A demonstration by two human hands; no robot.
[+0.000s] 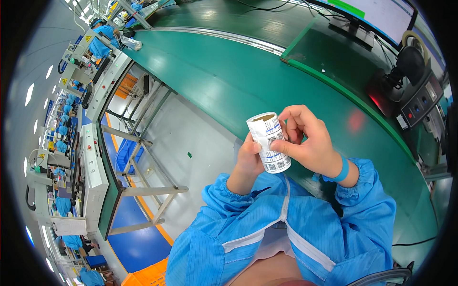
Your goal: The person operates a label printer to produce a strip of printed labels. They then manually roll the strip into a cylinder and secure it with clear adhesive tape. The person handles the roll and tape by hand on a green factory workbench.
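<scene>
A roll of white labels (275,143), printed with small square codes and blue marks, is held up in front of my body, its brown cardboard core showing at the top. My left hand (250,157) grips it from the left, thumb pressed on the labels. My right hand (307,142) is at the roll's right side, its thumb lying against the printed face and its fingers curled behind and above the rim. Whether a label is lifted between those fingers cannot be made out. A blue band (342,169) circles my right wrist.
A green work surface (205,71) runs under and beyond my hands, with a raised green edge strip (353,97) on the right. Past it stand a monitor (381,19) and a black scanner on a stand (408,66). At left are machines (93,162), a metal frame and an orange crate (148,275).
</scene>
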